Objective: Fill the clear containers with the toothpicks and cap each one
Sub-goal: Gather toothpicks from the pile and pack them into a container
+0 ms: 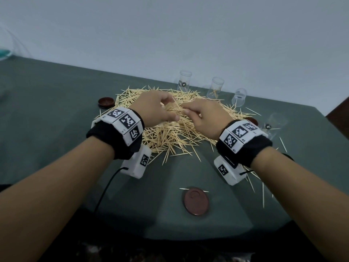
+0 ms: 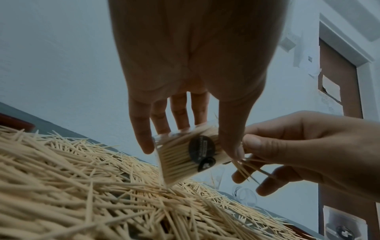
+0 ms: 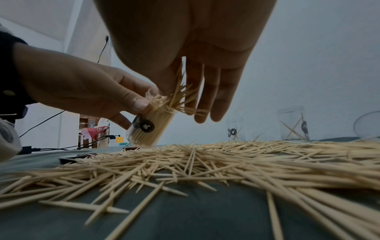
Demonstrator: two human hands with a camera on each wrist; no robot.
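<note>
Brown cap (image 1: 196, 201) loose on table near edge. L grip (image 1: 154, 108) grasping tilted, near-full container (image 3: 149, 128) over pile; R grip (image 1: 205, 118) pinching toothpicks (image 2: 245, 168) at mouth. Risk: tilt spills contents; splayed tips jam the cap.

A small clear plastic tube (image 3: 147, 129) with a round black sticker, packed full of thin pale wooden toothpicks, leans tilted on the big heap of loose toothpicks (image 1: 170, 129). Three clear open tubes (image 1: 184, 81) stand behind the heap. Round brown caps (image 1: 196, 201) lie near it.
</note>
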